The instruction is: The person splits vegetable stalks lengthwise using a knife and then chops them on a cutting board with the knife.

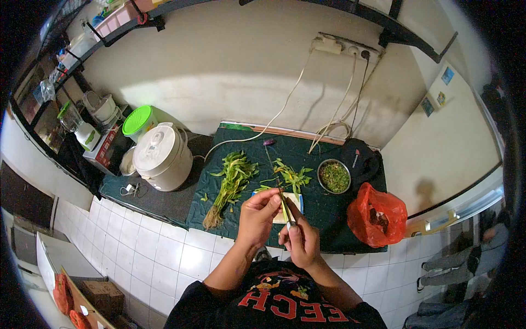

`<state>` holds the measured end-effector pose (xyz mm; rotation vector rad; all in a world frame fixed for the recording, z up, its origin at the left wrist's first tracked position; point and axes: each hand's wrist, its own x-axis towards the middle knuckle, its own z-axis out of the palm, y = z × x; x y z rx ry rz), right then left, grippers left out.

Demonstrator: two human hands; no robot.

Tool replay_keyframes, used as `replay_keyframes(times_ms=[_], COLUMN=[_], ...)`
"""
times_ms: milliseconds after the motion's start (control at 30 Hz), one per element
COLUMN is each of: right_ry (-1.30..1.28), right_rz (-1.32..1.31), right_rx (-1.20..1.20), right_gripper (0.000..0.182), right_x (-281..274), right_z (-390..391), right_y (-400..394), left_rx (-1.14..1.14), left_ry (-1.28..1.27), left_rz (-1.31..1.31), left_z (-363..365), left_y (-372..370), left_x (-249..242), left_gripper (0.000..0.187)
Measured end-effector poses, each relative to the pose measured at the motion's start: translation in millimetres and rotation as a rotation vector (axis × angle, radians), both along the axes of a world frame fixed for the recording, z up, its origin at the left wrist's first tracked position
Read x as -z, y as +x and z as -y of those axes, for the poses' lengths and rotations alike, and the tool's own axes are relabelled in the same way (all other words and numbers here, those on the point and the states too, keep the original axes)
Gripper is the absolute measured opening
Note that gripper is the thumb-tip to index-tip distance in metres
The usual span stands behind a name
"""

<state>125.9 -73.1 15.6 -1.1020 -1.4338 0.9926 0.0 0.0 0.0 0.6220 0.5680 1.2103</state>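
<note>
Over the front edge of the green-covered table, my left hand (259, 215) pinches a thin green stem (285, 209). Close beside it, my right hand (300, 240) is closed around the handle of a small knife (291, 223), its blade against the stem. Beneath my hands lies a white board (294, 204) with a blue edge, partly hidden. Loose leafy greens (293, 176) rest just behind the board. A bunch of greens with roots (233, 183) lies to the left. On the right stands a metal bowl (334, 176) of chopped greens.
A red plastic bag (378, 215) stands open at the table's right corner, near a black bag (360, 163). A rice cooker (163, 156) and a green-lidded container (139, 122) are at the left. Cables hang from the wall sockets (345, 48). A person (471, 257) is at the far right.
</note>
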Motion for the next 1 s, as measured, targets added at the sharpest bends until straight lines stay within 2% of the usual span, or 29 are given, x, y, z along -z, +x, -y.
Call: replay_keyframes(times_ms=[400,667,800,867,900,967,1000], right_ry=[-0.073,-0.005,-0.065,-0.217,-0.220,-0.382,-0.368], right_rz=[-0.003,0.094,0.064,-0.121,-0.122,-0.307,-0.379], right_rx=[0.074,0.150,0.161,0.097,0.097,0.121,0.163], right_gripper=[0.047,0.044,0.044,0.044,0.044,0.044,0.039], right_x=[1,19,17,15,16,21,22], right_z=[2,-6,-10,-10,-10,-12,-14], right_y=[4,5,7,8,9,10,10], left_rx=[0.028,-0.051,-0.038,-0.053,-0.054,-0.048,-0.049], left_ry=[-0.034,-0.024,-0.060,-0.129,-0.132,-0.173,-0.177], left_rz=[-0.092,-0.149,-0.161,-0.118,-0.120,-0.121,-0.124], left_z=[8,7,1,-3,-5,-10,-13], left_y=[11,18,22,23,22,19,18], left_x=[-2,-3,1,5,10,24,29], left_gripper=[0.021,0.025,0.026,0.023,0.023,0.022,0.022])
